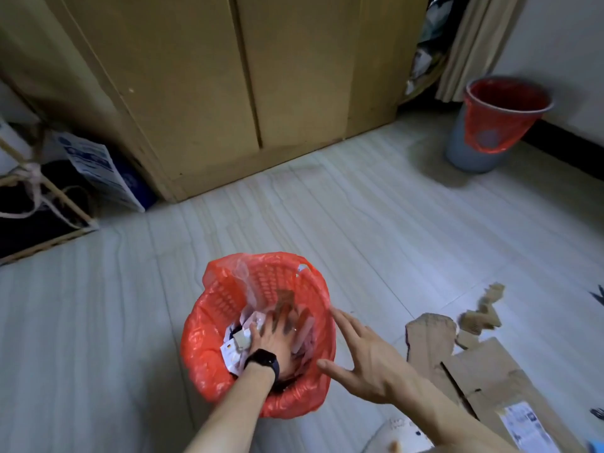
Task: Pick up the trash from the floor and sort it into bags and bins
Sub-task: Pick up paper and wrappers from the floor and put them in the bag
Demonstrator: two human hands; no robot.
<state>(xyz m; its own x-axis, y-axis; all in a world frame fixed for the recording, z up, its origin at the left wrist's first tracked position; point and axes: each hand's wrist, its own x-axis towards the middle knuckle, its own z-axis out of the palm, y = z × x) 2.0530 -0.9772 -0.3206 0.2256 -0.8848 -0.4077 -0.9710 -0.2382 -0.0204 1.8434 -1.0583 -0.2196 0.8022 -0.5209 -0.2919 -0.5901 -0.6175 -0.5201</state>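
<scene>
My left hand (277,331) is down inside the bin (225,292), fingers spread flat on the paper trash (233,346) there, gripping nothing (the fingertips are blurred). A watch (263,358) sits on that wrist. My right hand (362,358) hovers just beside the bin's right rim, fingers straight and splayed, empty. The bin, lined with a red bag (202,364), stands on the floor (98,322) before me. Torn cardboard (474,364) lies to its right. A second bin (496,122), also red-lined, stands well apart by the far wall.

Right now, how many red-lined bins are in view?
2: near bin in front, left hand inside it; far bin at right by the wall. Others may be hidden.
</scene>
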